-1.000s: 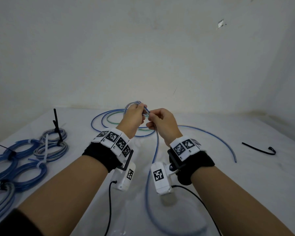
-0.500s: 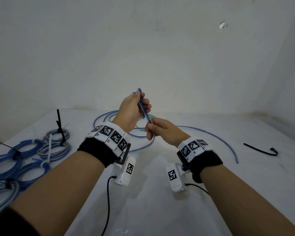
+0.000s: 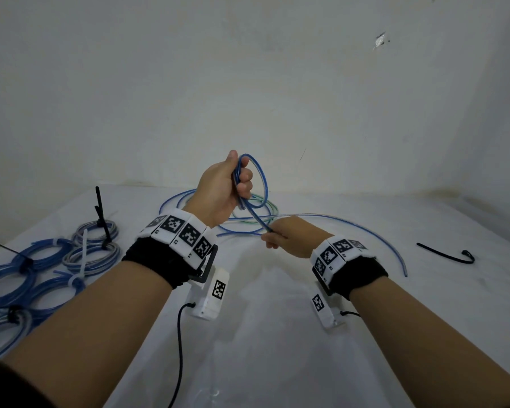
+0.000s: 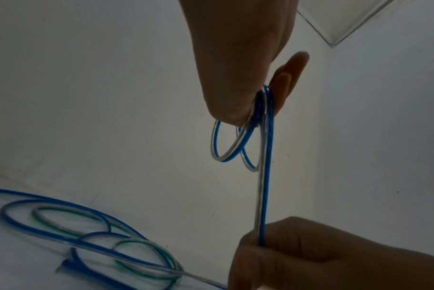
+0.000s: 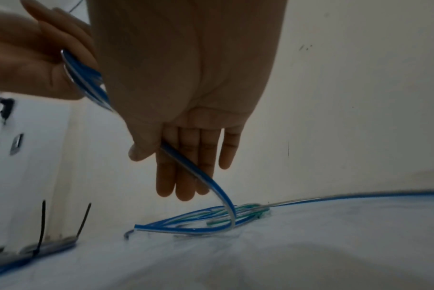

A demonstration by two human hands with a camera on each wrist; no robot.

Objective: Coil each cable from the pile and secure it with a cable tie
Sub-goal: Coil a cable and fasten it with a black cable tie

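Fingers of the left hand point(image 3: 221, 188) curl round small loops of the blue cable point(image 3: 255, 219); the right hand point(image 3: 286, 235) pinches its straight run just below, thumb against nearly straight fingers. Farther off, loose cables point(image 3: 248, 212) lie in a pile on the table point(image 3: 277, 334). At near left, several tied coils point(image 3: 27, 278) look finished. One black cable tie point(image 3: 445, 254) waits far right.

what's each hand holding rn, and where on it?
Left hand grips the blue cable at its gathered small loops. Right hand pinches the same cable's straight run just below, thumb against fingers; the rest trails onto the table.
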